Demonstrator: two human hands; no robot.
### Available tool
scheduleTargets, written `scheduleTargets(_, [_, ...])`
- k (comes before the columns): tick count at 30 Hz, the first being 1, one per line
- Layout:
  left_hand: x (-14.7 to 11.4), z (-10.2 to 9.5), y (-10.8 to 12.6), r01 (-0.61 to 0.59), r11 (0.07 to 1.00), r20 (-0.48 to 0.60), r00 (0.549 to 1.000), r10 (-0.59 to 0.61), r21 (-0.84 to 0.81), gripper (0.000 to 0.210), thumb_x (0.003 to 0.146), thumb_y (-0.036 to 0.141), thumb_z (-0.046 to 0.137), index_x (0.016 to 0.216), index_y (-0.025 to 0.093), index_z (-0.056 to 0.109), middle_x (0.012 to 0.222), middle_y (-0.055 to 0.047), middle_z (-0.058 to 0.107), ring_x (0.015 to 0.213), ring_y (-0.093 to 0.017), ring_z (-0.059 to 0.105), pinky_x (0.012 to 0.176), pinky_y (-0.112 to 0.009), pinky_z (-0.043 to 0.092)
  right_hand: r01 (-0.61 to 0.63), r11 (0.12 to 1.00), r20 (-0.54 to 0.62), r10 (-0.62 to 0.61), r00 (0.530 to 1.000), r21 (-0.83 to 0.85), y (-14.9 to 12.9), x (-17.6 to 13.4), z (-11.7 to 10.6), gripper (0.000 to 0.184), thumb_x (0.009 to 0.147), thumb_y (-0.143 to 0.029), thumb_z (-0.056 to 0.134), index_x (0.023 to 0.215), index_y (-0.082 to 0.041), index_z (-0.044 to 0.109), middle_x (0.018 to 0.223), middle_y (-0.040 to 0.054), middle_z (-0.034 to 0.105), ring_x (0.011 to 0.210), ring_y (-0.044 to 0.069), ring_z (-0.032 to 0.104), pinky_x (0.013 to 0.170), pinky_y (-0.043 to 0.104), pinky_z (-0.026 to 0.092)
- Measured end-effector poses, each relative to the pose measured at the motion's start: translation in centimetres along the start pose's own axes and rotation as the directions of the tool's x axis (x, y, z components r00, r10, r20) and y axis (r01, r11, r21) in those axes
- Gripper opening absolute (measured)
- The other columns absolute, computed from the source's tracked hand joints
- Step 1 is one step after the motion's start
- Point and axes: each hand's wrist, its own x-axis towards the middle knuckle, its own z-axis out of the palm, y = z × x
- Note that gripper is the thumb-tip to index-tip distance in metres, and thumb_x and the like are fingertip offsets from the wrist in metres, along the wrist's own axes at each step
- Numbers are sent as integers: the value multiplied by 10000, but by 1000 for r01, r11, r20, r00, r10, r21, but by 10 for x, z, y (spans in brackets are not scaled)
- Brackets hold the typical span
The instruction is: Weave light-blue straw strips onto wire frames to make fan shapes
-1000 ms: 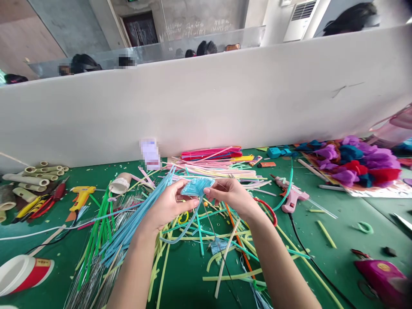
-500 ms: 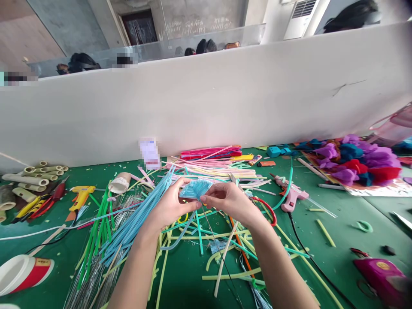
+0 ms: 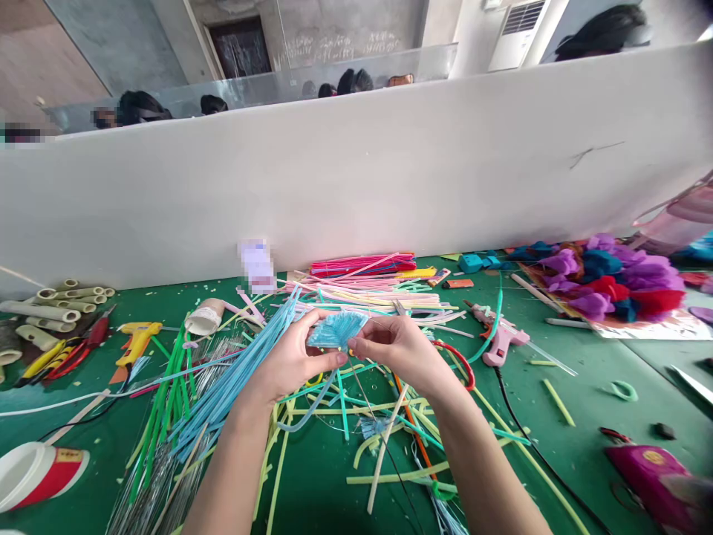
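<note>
Both hands hold a pale blue, fan-shaped piece (image 3: pixel 337 331) of fuzzy ridged strips, like pipe cleaners, above the middle of the table. My left hand (image 3: pixel 290 353) grips its left side between thumb and fingers. At the lower right corner of the fan, my right hand (image 3: pixel 393 348) pinches it with thumb and index finger. A thin dark wire (image 3: pixel 359 383) runs down from near the fan's narrow end; where it joins is hidden. Beside my left forearm lies a bundle of light blue pipe cleaners (image 3: pixel 239 379). Below the hands is a small blue frayed piece (image 3: pixel 373 427).
A yellow glue gun (image 3: pixel 137 343) and pliers (image 3: pixel 92 338) lie left, near a white-and-red cup (image 3: pixel 59 472). Right are a pink glue gun (image 3: pixel 504 338) with cord, a magenta device (image 3: pixel 649 475) and purple flowers (image 3: pixel 651 267). A white partition (image 3: pixel 356 178) rises behind loose pink strips (image 3: pixel 362 290).
The view has shifted slightly, so the table things appear a little further left. Both hands keep hold of the blue fan, which shows slightly more of its ridged face.
</note>
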Motion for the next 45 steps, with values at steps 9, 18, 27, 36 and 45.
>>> scheduleTargets(9, [-4,-5,3,27,999,3,1000,-27,-28,565,687,252,839,1191,186,591,1076,-52,654,941,-202,627,796,-290,500,1,1000,47,-2,999,14,-3,-1,-4,297,759,-446,768,692,-167,693,656,5,651,602,114,554,552,230,405])
scheduleTargets(18, [-4,-15,3,-83,969,-315,949,5,-233,491,682,274,853,1118,185,644,894,-31,719,769,-160,664,703,-256,499,65,992,18,-67,998,104,-12,-5,-1,481,876,-501,650,1265,-222,609,1052,84,740,945,195,698,780,302,534])
scheduleTargets(27, [-18,-22,9,-89,882,-42,996,78,-462,453,864,369,694,1273,217,570,1105,-98,702,862,-200,694,768,-315,549,180,953,-267,-113,957,245,-24,-8,6,415,959,-521,491,1164,-185,625,702,3,674,430,66,496,408,191,340])
scheduleTargets(36, [-16,-18,15,-43,989,-115,993,27,-140,425,776,233,788,1168,212,627,918,-21,707,903,-143,654,820,-247,497,150,980,-216,-119,969,133,-22,-9,-9,476,827,-486,704,1204,-217,592,958,57,706,631,126,656,516,233,490])
scheduleTargets(45, [-25,-5,23,-130,878,-214,944,252,461,427,875,303,664,1290,274,571,1102,-38,705,1056,-219,637,946,-379,476,158,982,-273,-124,954,105,-20,-5,-8,304,820,-473,717,778,-175,672,624,-3,626,531,87,543,461,191,410])
